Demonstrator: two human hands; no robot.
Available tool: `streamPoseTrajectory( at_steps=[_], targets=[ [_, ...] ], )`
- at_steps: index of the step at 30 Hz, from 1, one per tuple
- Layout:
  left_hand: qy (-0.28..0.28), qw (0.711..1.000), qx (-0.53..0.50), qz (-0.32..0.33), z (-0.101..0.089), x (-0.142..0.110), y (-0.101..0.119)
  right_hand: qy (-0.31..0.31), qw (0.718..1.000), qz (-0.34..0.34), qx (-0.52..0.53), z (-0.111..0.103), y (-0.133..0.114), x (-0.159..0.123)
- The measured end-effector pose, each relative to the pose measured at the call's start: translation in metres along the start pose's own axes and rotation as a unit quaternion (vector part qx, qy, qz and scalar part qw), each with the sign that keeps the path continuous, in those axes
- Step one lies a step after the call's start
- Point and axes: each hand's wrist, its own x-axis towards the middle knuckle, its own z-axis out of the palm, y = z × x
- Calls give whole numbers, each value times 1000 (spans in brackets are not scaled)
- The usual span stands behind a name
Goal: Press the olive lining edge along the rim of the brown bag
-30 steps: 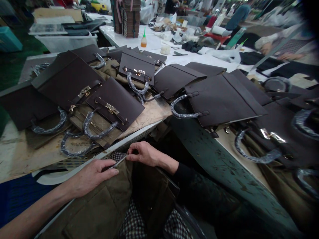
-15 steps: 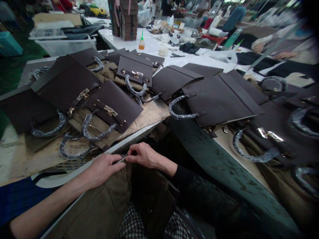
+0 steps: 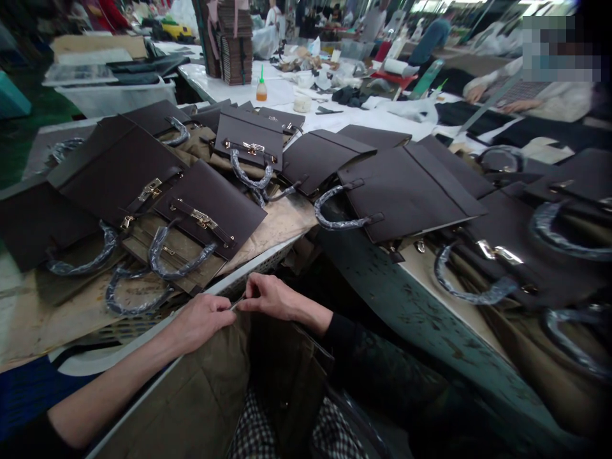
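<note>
An olive-brown fabric bag lining (image 3: 201, 382) spreads across my lap. My left hand (image 3: 203, 320) is closed on its upper edge, thumb and fingers pinched together. Just to the right, my right hand (image 3: 270, 298) pinches the same edge, its fingertips almost touching those of the left. A thin pale strip shows between the fingertips. Below my right hand hangs a darker brown piece (image 3: 287, 376) with a small shiny spot, and whether it is joined to the lining I cannot tell. Checked cloth (image 3: 253, 424) shows beneath.
Dark brown handbags with plastic-wrapped handles, such as one (image 3: 210, 207) at left and one (image 3: 406, 191) at right, cover the tables ahead. A white perforated basket rim (image 3: 268, 255) runs close beyond my hands. Farther off stand a small glue-like bottle (image 3: 261, 90) and another person's hands (image 3: 521, 105).
The view has shifted slightly, so the bags sit a little farther left. My left hand's fingers have drawn in closer to the right fingertips, and both hands still pinch the edge.
</note>
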Motion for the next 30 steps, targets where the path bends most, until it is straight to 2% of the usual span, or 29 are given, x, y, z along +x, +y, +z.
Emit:
streamPoseTrajectory(
  at_steps=[3, 5, 7, 9, 11, 13, 15, 18, 20, 23, 26, 28, 30],
  targets=[
    [9, 1000, 9, -2, 0, 3, -4, -29, 998, 20, 49, -15, -12, -35],
    [12, 1000, 6, 4, 0, 1, -6, -53, 993, 44, 97, -22, -26, -72],
    [8, 1000, -8, 18, 0, -1, -8, -55, 985, 53, 151, -20, -39, -110],
    [-7, 999, -31, 34, 0, -3, -8, -12, 982, 61, 178, -9, -45, -140],
    [-28, 997, -57, 46, 1, -5, -7, 51, 977, 78, 193, 5, -42, -157],
    [-50, 994, -82, 54, -1, -10, -4, 81, 969, 94, 214, 14, -33, -165],
    [-68, 990, -103, 62, -7, -20, 1, 71, 963, 91, 244, 10, -22, -170],
    [-117, 980, -141, 76, -32, -47, 14, 39, 957, 64, 281, -15, -16, -178],
    [-177, 967, -166, 82, -53, -68, 25, 10, 955, 50, 293, -34, -19, -184],
    [-247, 955, -155, 60, -76, -92, 36, -61, 950, 32, 304, -50, -26, -188],
    [-278, 952, -126, 38, -76, -94, 33, -119, 938, 23, 326, -41, -22, -186],
    [-264, 958, -113, 29, -64, -88, 24, -113, 927, 30, 356, -25, -9, -183],
    [-253, 957, -139, 21, -51, -79, 15, -75, 918, 47, 387, -11, 8, -181]
  ],
)
